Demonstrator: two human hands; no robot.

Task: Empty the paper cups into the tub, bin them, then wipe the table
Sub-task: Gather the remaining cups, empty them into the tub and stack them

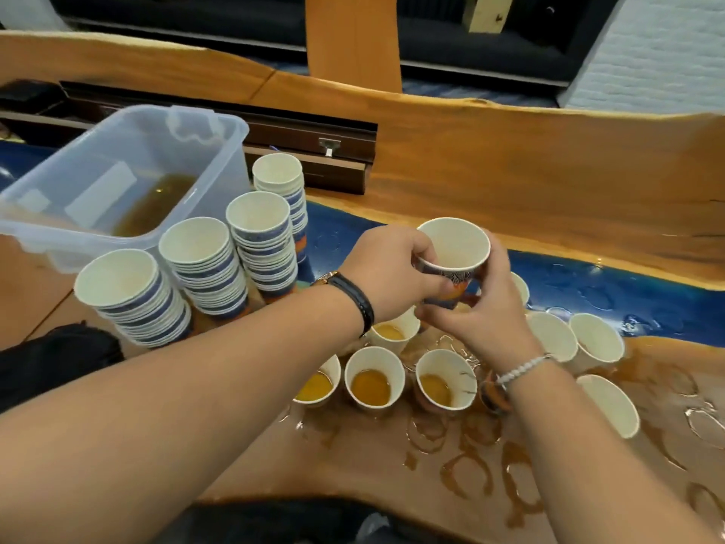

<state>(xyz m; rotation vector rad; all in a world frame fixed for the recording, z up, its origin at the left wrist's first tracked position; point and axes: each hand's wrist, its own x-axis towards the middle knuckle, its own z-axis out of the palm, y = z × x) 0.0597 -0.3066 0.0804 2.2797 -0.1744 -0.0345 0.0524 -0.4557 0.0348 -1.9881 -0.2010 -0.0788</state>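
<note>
- The white paper cup with a blue and orange outside (455, 249) is held in the air above the desk, well to the right of the tub. The left hand (386, 268) pinches its wall just under the rim, and the right hand (482, 308) curls its fingers round the base. It looks drained, but a last drop could fall on the way across.
- With two hands pulling on it, the thin wall could buckle. I cannot tell whether a second cup is nested beneath it.
- Just under the forearms stand open paper cups holding amber liquid (372, 380). A dropped wrist or a dragging sleeve of skin could tip one and add to the mess.
- The glossy wood-and-blue-resin desk (569, 182) is wet with brown rings and puddles (470, 469). A cup nudged there would likely slide rather than stay put.
- The four leaning stacks of emptied paper cups (204, 265) crowd just beside the clear plastic tub (219, 151). Pressing another cup on hard could topple one stack into its neighbours.
- The tub holds brown liquid, which a falling stack or a careless elbow might slosh over the rim.
- No bin shows, so carrying such tall stacks to it could well scatter them.
</note>
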